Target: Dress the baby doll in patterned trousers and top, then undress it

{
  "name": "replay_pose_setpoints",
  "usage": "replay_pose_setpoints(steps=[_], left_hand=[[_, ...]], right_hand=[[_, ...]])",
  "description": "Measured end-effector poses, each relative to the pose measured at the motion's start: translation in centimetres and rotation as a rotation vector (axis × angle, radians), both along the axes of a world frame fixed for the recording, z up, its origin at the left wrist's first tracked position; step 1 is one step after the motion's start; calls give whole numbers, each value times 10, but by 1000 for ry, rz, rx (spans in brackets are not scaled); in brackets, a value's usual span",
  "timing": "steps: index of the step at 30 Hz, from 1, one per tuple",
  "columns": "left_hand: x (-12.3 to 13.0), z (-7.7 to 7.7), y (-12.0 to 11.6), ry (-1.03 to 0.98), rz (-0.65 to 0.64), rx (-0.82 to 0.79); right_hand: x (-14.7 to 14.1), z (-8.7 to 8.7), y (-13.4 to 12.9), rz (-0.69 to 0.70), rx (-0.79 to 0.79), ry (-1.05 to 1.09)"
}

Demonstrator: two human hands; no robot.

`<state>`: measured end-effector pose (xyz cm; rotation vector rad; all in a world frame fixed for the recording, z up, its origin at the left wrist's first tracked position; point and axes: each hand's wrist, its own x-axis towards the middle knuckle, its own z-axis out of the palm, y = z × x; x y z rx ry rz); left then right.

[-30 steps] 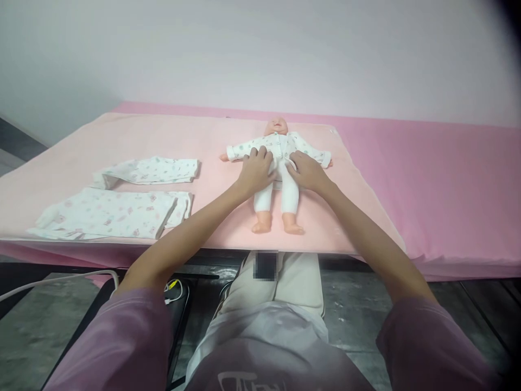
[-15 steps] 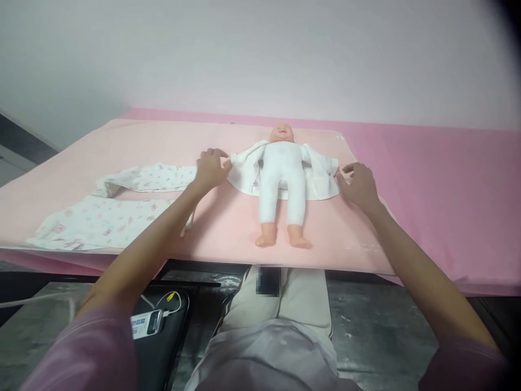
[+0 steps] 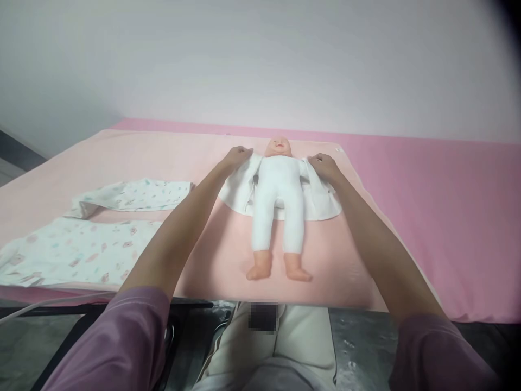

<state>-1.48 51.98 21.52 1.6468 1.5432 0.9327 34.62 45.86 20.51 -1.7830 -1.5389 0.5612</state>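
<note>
The doll [image 3: 279,184] lies on its back on the peach sheet [image 3: 228,271], above the opened white jacket [image 3: 323,205]. The left hand [image 3: 239,156] and the right hand [image 3: 324,164] each pinch the jacket near its shoulders. At left lie printed clothes [image 3: 85,250], which the left forearm [image 3: 179,228] partly covers; at right is a pink cover [image 3: 448,228].

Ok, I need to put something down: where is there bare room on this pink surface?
The widest bare patch is the darker pink cover, right of the paler mat. Another lies on that mat, between the printed clothes and the wall. It's crowded around the doll, where the left hand and right hand hold the open white jacket.
</note>
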Motion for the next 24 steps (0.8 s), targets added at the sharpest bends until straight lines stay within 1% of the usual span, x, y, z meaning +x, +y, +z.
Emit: replay_pose_setpoints(steps=[2,3,4,6,7,8,9,10,11,12,13,14,16,19,20,22,24], left_hand=[[-6,-6,5,67,41,-60],[-8,-9,7,118,55,-67],[-10,-10,8,178,69,-38],[-8,-10,7,304,102,119],[-6,-10,5,357,94,210],[-3,-10,2,393,52,282],[2,-9,-2,414,-26,318],[6,-9,-6,425,-127,318],[11,-9,-11,436,-223,294],[14,-10,-16,453,-299,259],[17,-10,-21,478,-343,227],[18,-10,-25,506,-352,205],[14,-9,-32,528,-306,181],[-8,-9,-40,471,-248,162],[-18,-9,-43,456,-234,167],[-38,-9,-53,459,-188,196],[-54,-10,-65,501,-89,245]], right_hand=[[3,-3,3,-5,15,1],[4,-5,3,-9,14,-27],[4,-6,3,-16,30,-76],[1,-9,0,-7,141,-198],[-2,-10,-3,37,223,-245],[-7,-10,-7,114,296,-273],[-12,-11,-11,211,337,-278],[-18,-12,-16,301,339,-270],[-25,-13,-20,360,312,-263],[-30,-13,-25,385,271,-264],[-35,-13,-28,384,230,-275],[-38,-13,-32,373,201,-294],[-38,-14,-37,367,188,-341],[-22,-16,-49,372,223,-406],[-14,-18,-54,345,243,-432],[2,-24,-69,235,289,-491],[17,-32,-87,109,335,-535]])
